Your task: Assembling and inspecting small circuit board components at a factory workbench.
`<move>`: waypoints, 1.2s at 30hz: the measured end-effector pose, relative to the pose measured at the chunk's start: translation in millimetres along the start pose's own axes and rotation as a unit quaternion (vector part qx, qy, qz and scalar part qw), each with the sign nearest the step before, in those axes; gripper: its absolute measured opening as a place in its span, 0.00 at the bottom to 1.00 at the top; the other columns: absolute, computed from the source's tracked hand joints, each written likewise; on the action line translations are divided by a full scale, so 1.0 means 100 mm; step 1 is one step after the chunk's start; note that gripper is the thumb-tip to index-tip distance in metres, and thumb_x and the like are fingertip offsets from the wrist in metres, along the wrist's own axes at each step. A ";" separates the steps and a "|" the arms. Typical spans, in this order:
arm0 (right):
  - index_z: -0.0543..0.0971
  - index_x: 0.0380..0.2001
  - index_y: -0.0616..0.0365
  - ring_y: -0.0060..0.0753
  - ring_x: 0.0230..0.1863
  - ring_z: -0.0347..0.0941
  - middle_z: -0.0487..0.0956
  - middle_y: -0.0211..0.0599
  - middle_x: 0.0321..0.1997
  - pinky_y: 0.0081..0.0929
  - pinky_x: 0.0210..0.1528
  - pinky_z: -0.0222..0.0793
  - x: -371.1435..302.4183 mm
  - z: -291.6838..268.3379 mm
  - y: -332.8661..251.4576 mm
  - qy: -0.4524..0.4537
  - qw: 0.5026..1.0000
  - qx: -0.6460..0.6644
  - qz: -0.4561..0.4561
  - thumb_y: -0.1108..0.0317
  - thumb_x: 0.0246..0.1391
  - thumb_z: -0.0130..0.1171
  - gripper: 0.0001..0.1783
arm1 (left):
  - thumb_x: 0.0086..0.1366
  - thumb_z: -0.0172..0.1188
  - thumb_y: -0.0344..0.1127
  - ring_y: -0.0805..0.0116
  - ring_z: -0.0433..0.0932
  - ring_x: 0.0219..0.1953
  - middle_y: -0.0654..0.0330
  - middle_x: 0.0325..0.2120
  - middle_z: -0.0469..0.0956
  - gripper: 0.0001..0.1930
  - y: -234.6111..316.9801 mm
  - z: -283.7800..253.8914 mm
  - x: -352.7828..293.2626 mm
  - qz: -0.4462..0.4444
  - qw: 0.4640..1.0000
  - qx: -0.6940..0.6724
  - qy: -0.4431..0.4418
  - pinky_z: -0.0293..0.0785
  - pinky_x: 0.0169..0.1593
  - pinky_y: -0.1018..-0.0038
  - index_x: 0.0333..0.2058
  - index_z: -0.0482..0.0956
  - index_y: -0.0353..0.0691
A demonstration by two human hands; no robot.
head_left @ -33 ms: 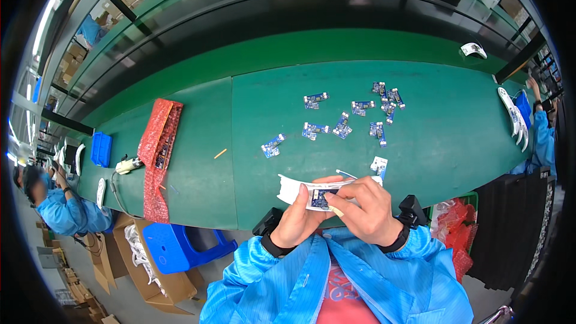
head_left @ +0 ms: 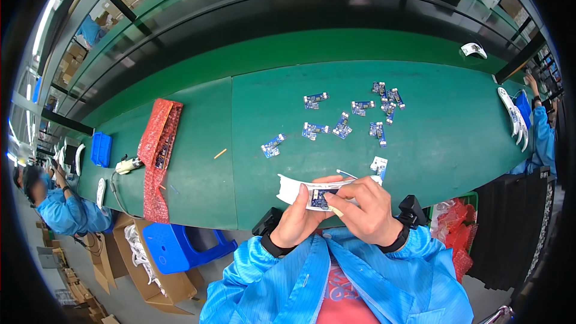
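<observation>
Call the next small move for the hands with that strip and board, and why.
Probably press the white strip down around the small blue board. The left hand and right hand pinch both at the table edge, and the strip's left end curls free, apparently only part-wrapped.

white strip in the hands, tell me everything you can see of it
The white strip looks like thin paper or label backing, flexible and curved, its free end curling out to the person's left over the green table's near edge. The left hand holds it from below and the right hand pinches it from the right. A small blue circuit board lies against it between the fingers.
</observation>
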State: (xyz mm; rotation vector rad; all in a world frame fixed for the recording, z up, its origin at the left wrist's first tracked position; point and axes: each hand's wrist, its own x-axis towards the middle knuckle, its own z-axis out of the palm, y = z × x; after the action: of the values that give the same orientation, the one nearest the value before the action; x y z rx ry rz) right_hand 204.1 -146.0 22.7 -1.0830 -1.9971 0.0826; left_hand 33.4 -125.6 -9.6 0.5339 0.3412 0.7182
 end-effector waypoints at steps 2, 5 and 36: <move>0.82 0.35 0.57 0.36 0.30 0.72 0.76 0.32 0.32 0.31 0.29 0.72 0.00 0.00 0.00 -0.007 1.000 0.002 -0.002 0.74 0.28 0.65 0.21 | 0.71 0.30 0.59 0.62 0.66 0.59 0.52 0.59 0.64 0.34 0.01 0.03 0.00 0.008 1.000 0.017 0.002 0.63 0.62 0.59 0.62 0.57 0.35; 0.82 0.35 0.58 0.37 0.30 0.72 0.76 0.32 0.32 0.31 0.30 0.71 0.00 -0.01 -0.01 -0.020 1.000 0.005 0.008 0.75 0.29 0.65 0.21 | 0.71 0.27 0.61 0.61 0.68 0.58 0.53 0.55 0.68 0.35 0.00 0.04 -0.02 -0.002 0.998 0.035 0.047 0.66 0.60 0.58 0.60 0.60 0.36; 0.80 0.38 0.59 0.38 0.31 0.71 0.74 0.34 0.34 0.31 0.28 0.68 -0.11 -0.05 0.00 0.008 1.000 -0.001 -0.002 0.77 0.32 0.65 0.22 | 0.70 0.43 0.29 0.59 0.73 0.52 0.51 0.49 0.72 0.17 -0.18 0.12 -0.11 0.069 0.979 0.135 0.135 0.74 0.54 0.57 0.55 0.63 0.30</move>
State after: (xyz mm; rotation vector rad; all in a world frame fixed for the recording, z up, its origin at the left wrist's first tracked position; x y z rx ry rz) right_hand 210.6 -156.1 19.0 -1.0772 -1.9847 0.0692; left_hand 41.2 -148.6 -8.6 0.7243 0.6668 0.8878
